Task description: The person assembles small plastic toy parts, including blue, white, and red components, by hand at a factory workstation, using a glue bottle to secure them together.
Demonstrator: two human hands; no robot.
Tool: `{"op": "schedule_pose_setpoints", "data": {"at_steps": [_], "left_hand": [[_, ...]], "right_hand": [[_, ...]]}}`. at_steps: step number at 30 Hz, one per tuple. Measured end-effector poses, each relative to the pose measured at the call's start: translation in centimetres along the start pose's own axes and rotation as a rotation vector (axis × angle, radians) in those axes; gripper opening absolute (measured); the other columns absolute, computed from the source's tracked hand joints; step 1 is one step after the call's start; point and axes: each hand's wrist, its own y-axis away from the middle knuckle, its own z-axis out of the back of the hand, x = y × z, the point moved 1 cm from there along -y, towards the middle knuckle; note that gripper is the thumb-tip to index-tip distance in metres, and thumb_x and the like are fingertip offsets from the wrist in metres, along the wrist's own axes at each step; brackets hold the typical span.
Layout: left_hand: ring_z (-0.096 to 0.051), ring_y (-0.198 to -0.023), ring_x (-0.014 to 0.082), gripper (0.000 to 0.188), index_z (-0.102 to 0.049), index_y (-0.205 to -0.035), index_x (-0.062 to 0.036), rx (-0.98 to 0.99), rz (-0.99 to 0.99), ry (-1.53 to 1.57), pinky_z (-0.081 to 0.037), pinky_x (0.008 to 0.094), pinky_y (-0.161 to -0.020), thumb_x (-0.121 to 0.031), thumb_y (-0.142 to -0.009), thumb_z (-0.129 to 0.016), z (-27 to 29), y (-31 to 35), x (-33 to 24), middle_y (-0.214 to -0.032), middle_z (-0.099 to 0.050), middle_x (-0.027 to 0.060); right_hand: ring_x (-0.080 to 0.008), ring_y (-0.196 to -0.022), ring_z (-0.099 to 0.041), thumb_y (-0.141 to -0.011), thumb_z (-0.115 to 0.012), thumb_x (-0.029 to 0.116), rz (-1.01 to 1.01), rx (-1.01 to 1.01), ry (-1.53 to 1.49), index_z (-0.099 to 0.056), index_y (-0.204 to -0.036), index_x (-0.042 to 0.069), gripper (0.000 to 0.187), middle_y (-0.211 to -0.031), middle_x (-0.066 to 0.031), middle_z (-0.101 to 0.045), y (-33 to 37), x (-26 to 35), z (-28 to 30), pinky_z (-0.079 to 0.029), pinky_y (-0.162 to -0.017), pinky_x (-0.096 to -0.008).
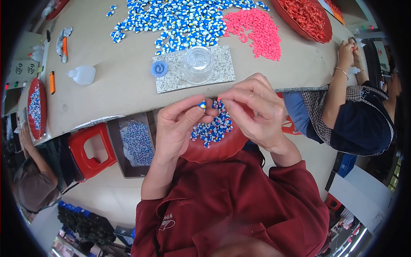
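Observation:
Between the thumb and index finger of my left hand (171,126) is a small blue, white and yellow figure piece (202,104). My right hand (260,109) pinches a tiny pink piece (218,99) close beside it; the two pieces look slightly apart. Below both hands, a red scalloped dish (205,153) at my lap holds many small blue, white and pink pieces (212,129). Just beyond my hands, on a speckled board (220,55), stand a clear plastic cup (198,64) and a small round blue container (159,68).
Farther back lie a heap of blue-and-white pieces (184,25) and a pink heap (259,34). A red tray (302,21) stands far right. At left are a white squeeze bottle (82,75) and an orange lighter-like item (52,82). A co-worker (359,115) sits right; a grey bin (115,150) stands lower left.

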Motion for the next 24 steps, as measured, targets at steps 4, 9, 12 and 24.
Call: {"op": "schedule_pose_setpoints", "data": {"at_steps": [4, 9, 12, 24], "left_hand": [[-0.069, -0.088, 0.0226, 0.034, -0.058, -0.122, 0.0023, 0.015, 0.017, 0.042, -0.058, 0.0302, -0.077, 0.001, -0.089, -0.062, 0.1, -0.2, 0.1, -0.101, -0.067, 0.0164], [-0.068, -0.083, 0.0188, 0.031, -0.059, -0.112, 0.0037, 0.056, 0.066, 0.143, -0.058, 0.0272, -0.073, 0.004, -0.082, -0.068, 0.2, -0.7, 0.3, -0.095, -0.068, 0.0132], [-0.068, -0.083, 0.0184, 0.031, -0.059, -0.112, 0.0041, 0.05, 0.06, 0.16, -0.058, 0.0269, -0.072, 0.005, -0.082, -0.068, 0.1, -0.7, 0.5, -0.095, -0.068, 0.0132], [-0.068, -0.083, 0.016, 0.03, -0.062, -0.108, 0.0041, -0.035, -0.028, 0.046, -0.057, 0.0257, -0.075, 0.01, -0.08, -0.068, -0.3, -0.7, 1.0, -0.096, -0.069, 0.0129]], "right_hand": [[-0.0167, -0.071, -0.055, -0.07, -0.071, -0.007, 0.014, 0.007, -0.052, -0.072, -0.088, 0.002, 0.02, -0.079, -0.0053, -0.065, 0.4, 0.3, -0.4, -0.042, -0.061, -0.0283], [-0.0174, -0.071, -0.056, -0.068, -0.072, -0.002, 0.001, -0.027, -0.088, -0.071, -0.087, 0.007, 0.021, -0.08, -0.0018, -0.065, 0.8, 0.1, -1.3, -0.039, -0.065, -0.0308], [-0.0174, -0.071, -0.056, -0.068, -0.073, -0.002, 0.029, -0.048, -0.076, -0.071, -0.087, 0.007, 0.021, -0.079, -0.0013, -0.065, 0.8, 0.1, -1.5, -0.038, -0.065, -0.031], [-0.0186, -0.074, -0.055, -0.06, -0.073, 0.0, 0.189, -0.079, 0.291, -0.072, -0.094, 0.006, 0.035, -0.083, -0.0023, -0.062, 1.9, 0.9, -2.2, -0.038, -0.068, -0.0329]]}}
